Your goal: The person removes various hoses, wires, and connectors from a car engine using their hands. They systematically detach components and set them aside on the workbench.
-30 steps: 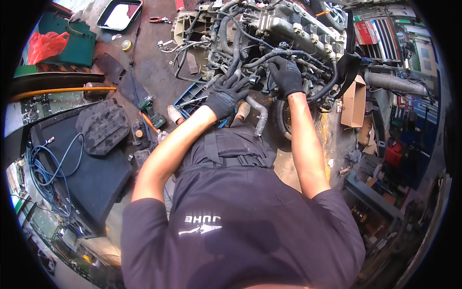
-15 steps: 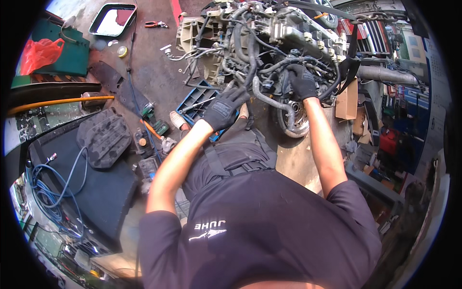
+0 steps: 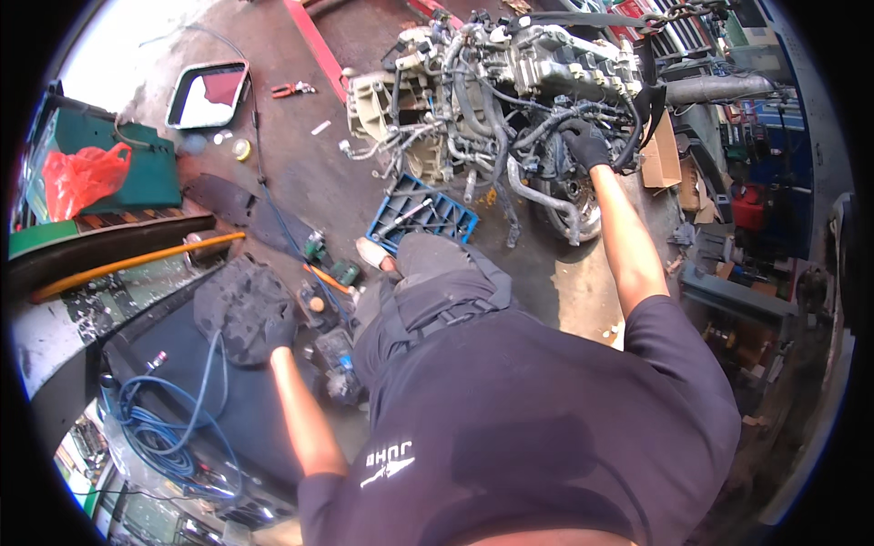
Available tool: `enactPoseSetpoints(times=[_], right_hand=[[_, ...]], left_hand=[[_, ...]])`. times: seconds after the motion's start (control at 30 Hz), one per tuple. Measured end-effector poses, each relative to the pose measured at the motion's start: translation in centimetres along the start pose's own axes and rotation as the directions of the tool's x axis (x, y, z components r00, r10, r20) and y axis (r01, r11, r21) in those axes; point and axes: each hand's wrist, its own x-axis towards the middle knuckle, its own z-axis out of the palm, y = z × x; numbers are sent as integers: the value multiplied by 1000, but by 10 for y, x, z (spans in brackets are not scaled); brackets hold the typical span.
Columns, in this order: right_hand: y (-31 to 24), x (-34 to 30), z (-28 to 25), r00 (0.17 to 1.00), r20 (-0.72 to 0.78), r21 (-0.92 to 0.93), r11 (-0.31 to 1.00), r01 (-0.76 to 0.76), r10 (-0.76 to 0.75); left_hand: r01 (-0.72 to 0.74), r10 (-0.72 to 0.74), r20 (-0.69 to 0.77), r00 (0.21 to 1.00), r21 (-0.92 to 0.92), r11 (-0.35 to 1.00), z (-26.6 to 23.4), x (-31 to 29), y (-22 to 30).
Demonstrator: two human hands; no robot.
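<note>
An engine (image 3: pixel 555 68) with a tangle of hoses and wiring lies on the floor ahead of me. My right hand (image 3: pixel 585 146), in a dark glove, reaches in among its hoses; the fingers look curled, though what they grip is hidden. Well to the left, my gloved left hand (image 3: pixel 280 329) is down at the edge of a dark, rumpled pad (image 3: pixel 235 305). Its fingers blend into the dark surface, so I cannot see their shape. A blue plastic crate (image 3: pixel 466 222) stands between my legs and the engine, with a long shiny metal tool (image 3: pixel 407 215) across it.
A green cordless tool (image 3: pixel 342 271) and dark bottles lie left of my legs. Coiled blue hose (image 3: pixel 159 432) is on the black surface at left. Farther off are red-handled pliers (image 3: pixel 293 89), a tray (image 3: pixel 235 107) and a green box (image 3: pixel 155 173). A cardboard box (image 3: pixel 662 155) stands right.
My left hand has swung from above the blue crate down and left to the dark pad. The right hand stays in the engine. The view has shifted, showing more of the crate.
</note>
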Motion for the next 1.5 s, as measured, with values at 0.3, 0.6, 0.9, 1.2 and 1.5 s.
enactPoseSetpoints(times=[0.3,0.6,0.9,1.2,1.5], right_hand=[[4,7,6,999,-40,30,1000,-9,10],[-46,-5,-4,920,-381,205,979,-16,95],[-142,30,108,602,-11,997,-35,65,798],[-135,56,121,469,110,913,-276,301,876],[-96,12,118,688,45,627,-557,545,724]], left_hand=[[-384,371,124,920,111,917,-43,21,103],[-123,142,206,968,-102,987,-106,85,70],[-494,447,301,842,98,864,-216,243,135],[-656,555,426,715,133,743,-264,334,314],[-847,626,637,451,85,524,-248,420,365]])
